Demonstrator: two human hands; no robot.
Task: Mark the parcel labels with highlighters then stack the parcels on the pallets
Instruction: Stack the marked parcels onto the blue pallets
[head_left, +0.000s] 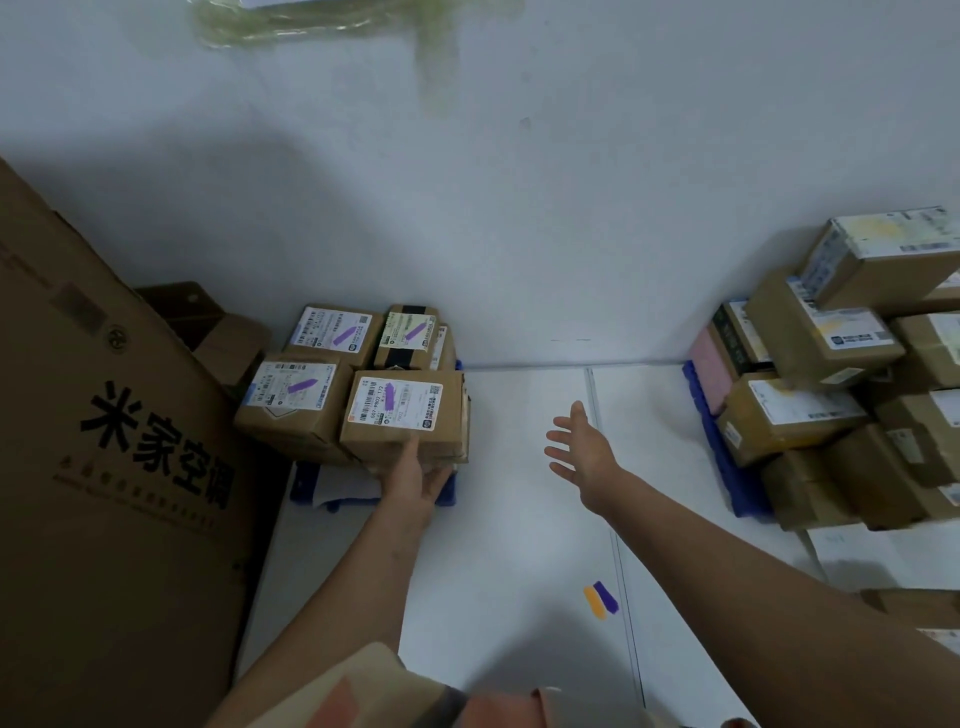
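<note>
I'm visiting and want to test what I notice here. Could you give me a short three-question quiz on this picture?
1. True or false: the right hand holds a parcel.
2. What colour are the marks on the labels of the left stack? A) purple B) green C) red
3. Fill in: the left hand touches the front parcel, which sits over a ____ pallet.

Key: 1 false, it hovers open above the floor. 2 A. 3 blue.
</note>
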